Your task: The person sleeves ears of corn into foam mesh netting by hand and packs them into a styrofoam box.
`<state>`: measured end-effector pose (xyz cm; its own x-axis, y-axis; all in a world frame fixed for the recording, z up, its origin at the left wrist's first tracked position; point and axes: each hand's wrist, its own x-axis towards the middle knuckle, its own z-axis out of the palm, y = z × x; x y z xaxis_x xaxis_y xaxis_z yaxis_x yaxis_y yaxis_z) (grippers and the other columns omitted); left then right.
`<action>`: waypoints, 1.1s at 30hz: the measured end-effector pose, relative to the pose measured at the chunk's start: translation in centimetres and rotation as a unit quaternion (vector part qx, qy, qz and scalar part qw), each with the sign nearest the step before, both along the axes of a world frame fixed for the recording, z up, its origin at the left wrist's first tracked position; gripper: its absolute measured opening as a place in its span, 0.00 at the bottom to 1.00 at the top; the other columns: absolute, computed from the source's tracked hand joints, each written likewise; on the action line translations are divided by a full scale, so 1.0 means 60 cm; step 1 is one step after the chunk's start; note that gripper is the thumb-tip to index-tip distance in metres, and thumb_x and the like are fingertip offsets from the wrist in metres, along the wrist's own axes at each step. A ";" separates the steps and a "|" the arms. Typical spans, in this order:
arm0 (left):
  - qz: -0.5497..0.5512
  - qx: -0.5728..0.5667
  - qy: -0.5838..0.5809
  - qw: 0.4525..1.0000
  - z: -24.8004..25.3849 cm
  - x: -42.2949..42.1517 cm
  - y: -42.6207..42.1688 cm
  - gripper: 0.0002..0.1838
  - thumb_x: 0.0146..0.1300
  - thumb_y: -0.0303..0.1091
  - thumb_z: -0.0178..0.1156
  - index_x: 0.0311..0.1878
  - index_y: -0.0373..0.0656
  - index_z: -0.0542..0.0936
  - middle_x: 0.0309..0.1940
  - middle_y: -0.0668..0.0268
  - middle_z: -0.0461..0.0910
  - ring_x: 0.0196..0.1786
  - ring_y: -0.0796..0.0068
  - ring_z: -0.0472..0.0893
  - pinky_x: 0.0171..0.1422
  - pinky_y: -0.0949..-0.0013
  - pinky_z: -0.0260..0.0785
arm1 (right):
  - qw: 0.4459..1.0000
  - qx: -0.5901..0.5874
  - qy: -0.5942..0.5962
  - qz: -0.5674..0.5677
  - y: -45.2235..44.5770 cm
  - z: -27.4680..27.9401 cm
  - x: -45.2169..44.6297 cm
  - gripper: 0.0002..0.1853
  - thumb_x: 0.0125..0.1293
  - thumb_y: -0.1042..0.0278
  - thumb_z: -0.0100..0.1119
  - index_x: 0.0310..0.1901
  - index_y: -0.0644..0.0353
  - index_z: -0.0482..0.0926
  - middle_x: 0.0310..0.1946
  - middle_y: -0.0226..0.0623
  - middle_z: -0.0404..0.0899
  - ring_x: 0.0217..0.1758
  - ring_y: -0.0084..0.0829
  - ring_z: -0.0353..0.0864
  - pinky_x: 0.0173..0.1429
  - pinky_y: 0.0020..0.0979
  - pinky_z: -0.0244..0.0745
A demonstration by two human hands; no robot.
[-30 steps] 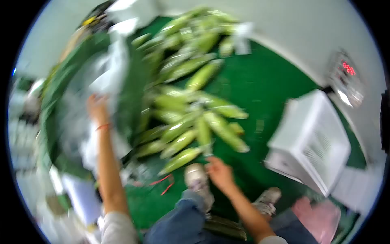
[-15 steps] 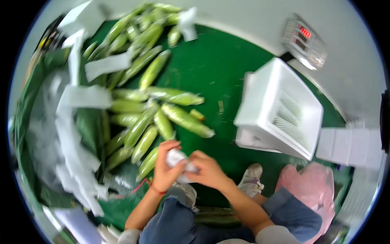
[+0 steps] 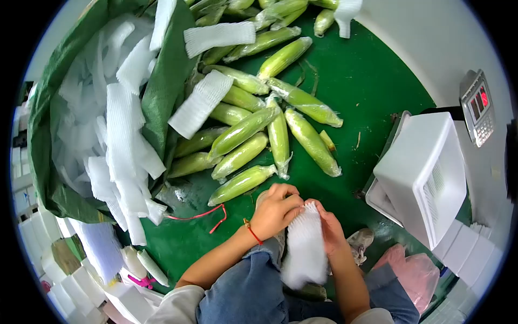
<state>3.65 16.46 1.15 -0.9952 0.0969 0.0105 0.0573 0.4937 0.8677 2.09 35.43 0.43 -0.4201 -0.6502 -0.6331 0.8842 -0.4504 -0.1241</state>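
A white foam net sleeve (image 3: 305, 248) hangs down in front of my knees, its lower end slightly blurred. My left hand (image 3: 278, 211), with a red string at the wrist, pinches the sleeve's upper left edge. On the other side, my right hand (image 3: 330, 229) grips its upper right edge with curled fingers. Whether anything is inside the sleeve is hidden. Just beyond my left hand lies a plastic-wrapped corn cob (image 3: 242, 184) with green husk. Several more wrapped cobs (image 3: 313, 143) are heaped farther out on the green surface (image 3: 372, 70).
At left, a green sack (image 3: 40, 140) is full of white foam sleeves (image 3: 121, 119), some spilling over its rim. Right of me stand a tilted white bin (image 3: 399, 156), a digital scale (image 3: 477, 108) and a pink plastic bag (image 3: 413, 275). A red string (image 3: 218, 218) lies near my left forearm.
My view has shifted, so the cobs and sack appear farther right and higher. The sleeve, bunched between my hands before, now hangs lengthwise with both hands at its top.
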 end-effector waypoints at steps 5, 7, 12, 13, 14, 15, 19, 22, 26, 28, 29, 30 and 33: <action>0.120 0.142 -0.102 0.977 -0.039 0.033 -0.015 0.06 0.62 0.29 0.60 0.35 0.40 0.72 0.32 0.65 0.75 0.35 0.69 0.76 0.42 0.66 0.68 | 0.900 0.231 0.292 0.225 -0.056 -0.043 0.020 0.12 0.65 0.68 0.58 0.49 0.58 0.72 0.41 0.23 0.73 0.43 0.17 0.72 0.53 0.24 0.67; 0.232 0.380 -0.269 0.854 -0.045 0.045 -0.026 0.07 0.66 0.29 0.57 0.32 0.40 0.71 0.29 0.70 0.73 0.34 0.80 0.73 0.42 0.69 0.66 | 0.970 0.142 0.178 0.087 -0.066 -0.036 0.017 0.08 0.66 0.68 0.57 0.45 0.56 0.73 0.38 0.24 0.74 0.43 0.18 0.72 0.51 0.24 0.68; -0.095 0.377 -0.273 0.880 -0.068 0.014 -0.076 0.12 0.62 0.29 0.60 0.48 0.39 0.76 0.34 0.71 0.76 0.36 0.85 0.72 0.41 0.74 0.69 | 0.988 0.086 0.113 0.055 -0.071 -0.069 -0.044 0.09 0.64 0.72 0.56 0.45 0.58 0.72 0.39 0.29 0.75 0.45 0.20 0.74 0.46 0.27 0.74; 0.036 0.412 -0.389 0.823 -0.064 -0.012 -0.091 0.12 0.58 0.28 0.61 0.45 0.39 0.76 0.31 0.69 0.77 0.33 0.81 0.74 0.39 0.70 0.70 | 0.975 0.115 0.153 0.111 -0.074 -0.071 -0.061 0.10 0.64 0.74 0.56 0.46 0.58 0.72 0.39 0.30 0.76 0.46 0.21 0.75 0.47 0.27 0.74; 0.068 0.201 -0.234 0.949 -0.097 -0.039 -0.105 0.09 0.56 0.28 0.61 0.40 0.39 0.74 0.30 0.70 0.77 0.31 0.79 0.75 0.35 0.72 0.71 | 0.941 0.202 0.218 0.161 -0.067 -0.112 -0.075 0.17 0.60 0.81 0.53 0.52 0.60 0.70 0.44 0.35 0.76 0.51 0.26 0.75 0.55 0.29 0.72; 0.108 0.022 -0.201 0.973 -0.083 -0.079 -0.111 0.10 0.55 0.26 0.59 0.40 0.40 0.72 0.30 0.59 0.78 0.28 0.69 0.78 0.34 0.64 0.72 | 0.841 0.307 0.390 0.215 -0.058 -0.152 -0.089 0.30 0.55 0.84 0.53 0.62 0.60 0.65 0.51 0.39 0.75 0.55 0.29 0.74 0.60 0.30 0.68; 0.074 -0.045 -0.194 0.977 -0.143 -0.116 -0.076 0.31 0.57 0.28 0.53 0.67 0.50 0.65 0.37 0.43 0.78 0.37 0.40 0.78 0.43 0.52 0.71 | 0.873 0.301 0.354 0.149 -0.135 -0.137 -0.122 0.43 0.60 0.79 0.58 0.74 0.53 0.47 0.58 0.41 0.71 0.56 0.31 0.73 0.61 0.29 0.66; -0.026 0.165 -0.224 0.960 -0.062 -0.098 -0.106 0.34 0.63 0.28 0.49 0.74 0.45 0.53 0.60 0.45 0.68 0.63 0.53 0.69 0.67 0.62 0.59 | 0.929 0.217 0.277 0.109 -0.129 -0.050 -0.113 0.39 0.63 0.75 0.58 0.73 0.57 0.49 0.61 0.41 0.67 0.59 0.27 0.70 0.63 0.28 0.64; -0.034 0.287 -0.259 0.922 0.009 -0.039 -0.094 0.30 0.70 0.32 0.48 0.73 0.37 0.54 0.72 0.54 0.56 0.73 0.67 0.57 0.75 0.67 0.47 | 0.920 0.191 0.342 0.023 -0.097 0.002 -0.051 0.29 0.62 0.74 0.58 0.65 0.67 0.64 0.59 0.41 0.71 0.57 0.26 0.73 0.63 0.26 0.66; 0.039 0.287 -0.269 0.918 0.014 -0.020 -0.058 0.23 0.71 0.31 0.47 0.67 0.35 0.63 0.62 0.56 0.69 0.65 0.69 0.67 0.70 0.68 0.56 | 0.925 0.228 0.304 0.004 -0.084 -0.008 -0.036 0.24 0.62 0.74 0.57 0.61 0.68 0.69 0.54 0.39 0.75 0.53 0.25 0.76 0.60 0.24 0.68; 0.071 0.297 -0.262 0.915 -0.002 -0.014 -0.041 0.20 0.71 0.31 0.47 0.63 0.33 0.69 0.56 0.57 0.75 0.60 0.70 0.72 0.66 0.69 0.61 | 0.927 0.247 0.281 -0.005 -0.082 -0.010 -0.029 0.22 0.63 0.74 0.56 0.59 0.69 0.72 0.52 0.39 0.78 0.51 0.24 0.78 0.58 0.23 0.70; 0.092 0.283 -0.256 0.920 -0.027 -0.012 -0.030 0.17 0.70 0.31 0.47 0.58 0.34 0.72 0.50 0.57 0.78 0.53 0.71 0.75 0.60 0.69 0.65 | 0.916 0.292 0.266 -0.067 -0.088 -0.021 -0.027 0.11 0.63 0.76 0.54 0.45 0.70 0.79 0.37 0.32 0.81 0.38 0.19 0.78 0.46 0.19 0.71; 0.164 0.332 -0.247 0.895 -0.129 -0.012 -0.014 0.11 0.67 0.29 0.50 0.40 0.33 0.80 0.29 0.61 0.82 0.33 0.79 0.76 0.39 0.71 0.71 | 0.867 0.380 0.310 -0.086 -0.078 -0.096 -0.022 0.05 0.63 0.78 0.53 0.35 0.70 0.77 0.28 0.26 0.75 0.32 0.17 0.70 0.37 0.19 0.66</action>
